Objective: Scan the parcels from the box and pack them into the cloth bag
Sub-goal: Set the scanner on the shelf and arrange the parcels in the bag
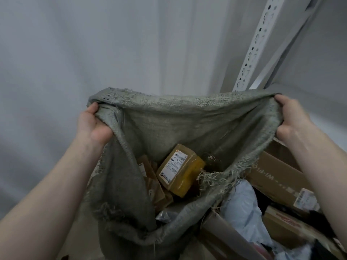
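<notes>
The left hand (pixel 93 122) and the right hand (pixel 293 117) each clutch a bunched corner of the grey-green cloth bag (pixel 169 124), fingers curled tight around the frayed rim and pulling its mouth wide open. Inside the bag lies a yellow taped parcel (pixel 181 169) with a white label facing up, beside brown parcels (pixel 150 177). Just right of the bag sits the cardboard box (pixel 221 233), holding a pale plastic mailer (pixel 242 207) and brown cartons (pixel 276 171).

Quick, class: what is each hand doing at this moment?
Left hand: grips the rim of the cloth bag, fingers curled round it.
Right hand: grips the bag's opposite rim the same way.
</notes>
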